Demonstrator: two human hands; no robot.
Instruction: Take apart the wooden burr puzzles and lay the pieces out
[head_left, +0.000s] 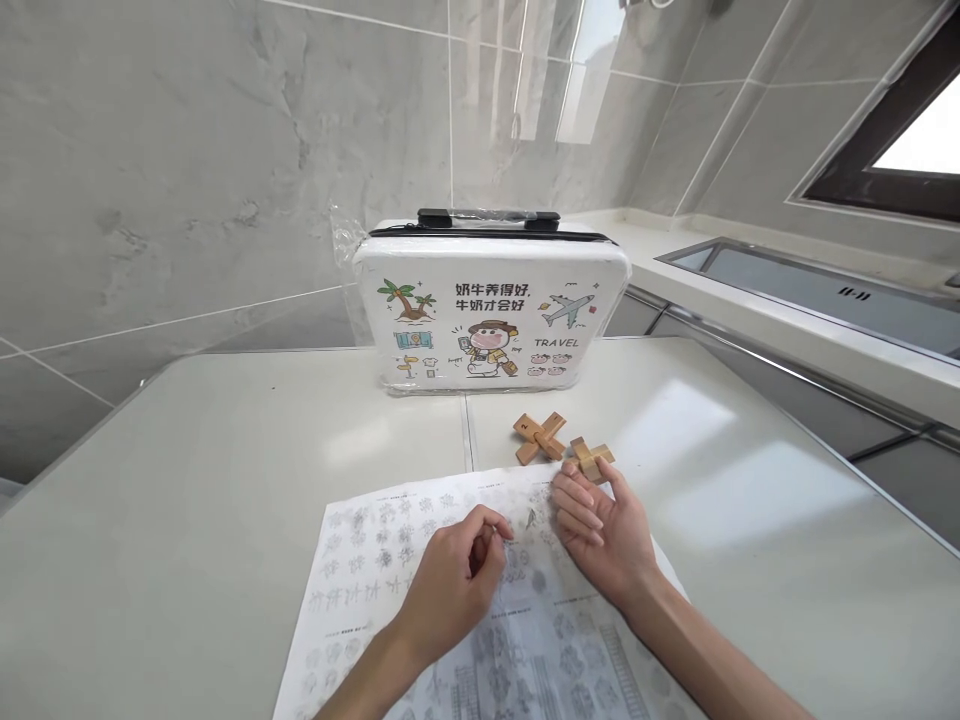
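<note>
Curled loosely with its back turned up, the left hand [459,572] is held over a printed sheet [358,508]; its thumb and forefinger are drawn close, but its inner side is largely hidden by its own knuckles, so whether they meet, or whether anything is enclosed, cannot be told. By the right hand [604,525], turned palm up, a small wooden cross [591,457] is pinched between thumb and forefinger, while the other fingers are folded toward the palm. The lower part of that cross is partly covered by the fingertips, and whether it is raised or rested on the white table [225,500] is hard to make out.

Just to the left of the pinched cross, another wooden cross [538,440] is laid on the table beyond the sheet's far edge, near the right fingertips; from the left hand it is seen ahead and to the right. A "2" can be read on one arm; the mark on another is less clear.

Part of the sheet is covered by both hands and its near edge is cut off by the frame; its small diagrams are too faint to be read. Behind the crosses, a white case [491,320] is stood upright, wrapped in clear plastic. Both forearms are cut off at the bottom.
</note>
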